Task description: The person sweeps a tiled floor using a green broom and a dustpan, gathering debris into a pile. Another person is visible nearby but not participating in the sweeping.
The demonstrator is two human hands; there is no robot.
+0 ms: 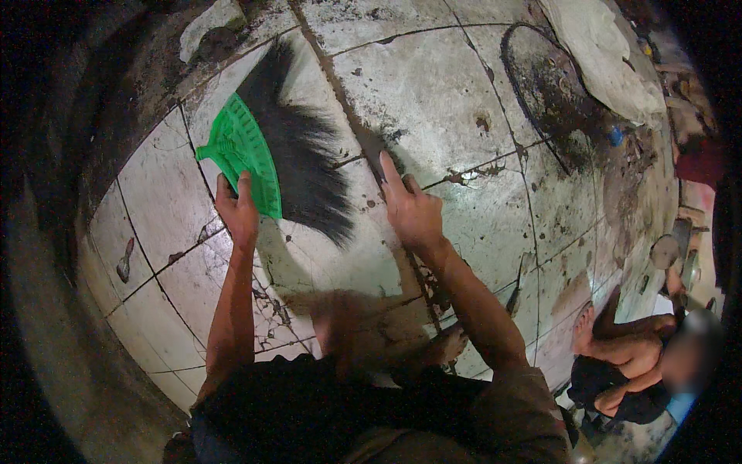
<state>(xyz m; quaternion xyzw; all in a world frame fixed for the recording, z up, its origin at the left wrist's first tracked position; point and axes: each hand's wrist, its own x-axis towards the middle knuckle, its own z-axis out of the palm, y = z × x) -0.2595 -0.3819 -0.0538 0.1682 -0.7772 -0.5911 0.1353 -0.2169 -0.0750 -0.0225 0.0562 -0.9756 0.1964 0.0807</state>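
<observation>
Sweeping in hand: a broom worked over a dirty tiled floor, seen from above.

- Person's own body: dark clothing at six o'clock, both bare forearms rising from it.
- Left hand (237, 209), ten o'clock of centre: fingers pressed together and wrapped round the lower edge of the broom head, thumb on top. Grip looks firm.
- Right hand (413, 210), just right of centre: holds nothing; index finger stretched out toward twelve o'clock, the other fingers loosely curled, over or on the floor; contact cannot be told.
- Broom (263, 151), eleven o'clock: green ribbed plastic fan-shaped head, black bristles fanning from it toward four o'clock, tips lying on the tiles between the two hands.
- Floor (433, 93): pale square tiles, cracked, stained, dark grime in the joints.
- Round dark patch (545, 81), one o'clock: possibly a drain cover.
- Pale cloth (603, 54), beyond it at one o'clock, crumpled.
- Second person (626, 363), four o'clock: seated on the floor, bare foot showing, well apart from the work.

Judgement: stroke under way, dirt remaining. Next move calls for bristles kept flat and drawn along the grimy joint by the right hand.
</observation>
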